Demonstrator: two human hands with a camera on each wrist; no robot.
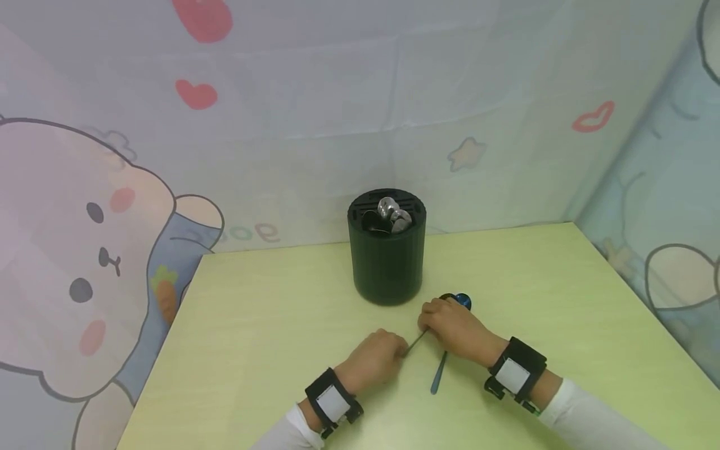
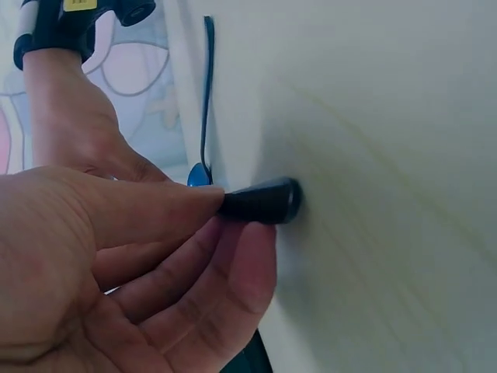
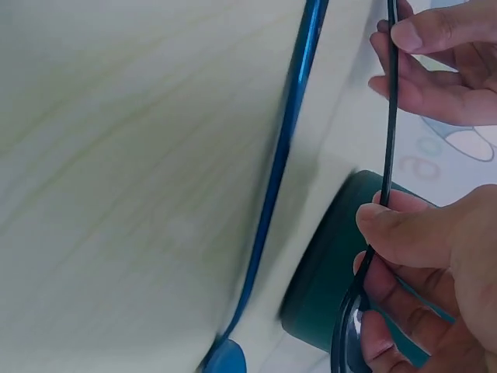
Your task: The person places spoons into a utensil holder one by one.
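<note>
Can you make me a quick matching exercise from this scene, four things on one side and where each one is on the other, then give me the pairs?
Things:
1. black spoon
2. blue spoon
3. dark round holder
4. silver utensils

Places:
A. standing upright on the table, behind the hands
B. pinched at its handle end by the left hand and held near its bowl by the right hand
C. sticking out of the holder's top
D. lying flat on the table, partly under the right hand

Pairs: 1-B, 2-D, 3-A, 4-C
</note>
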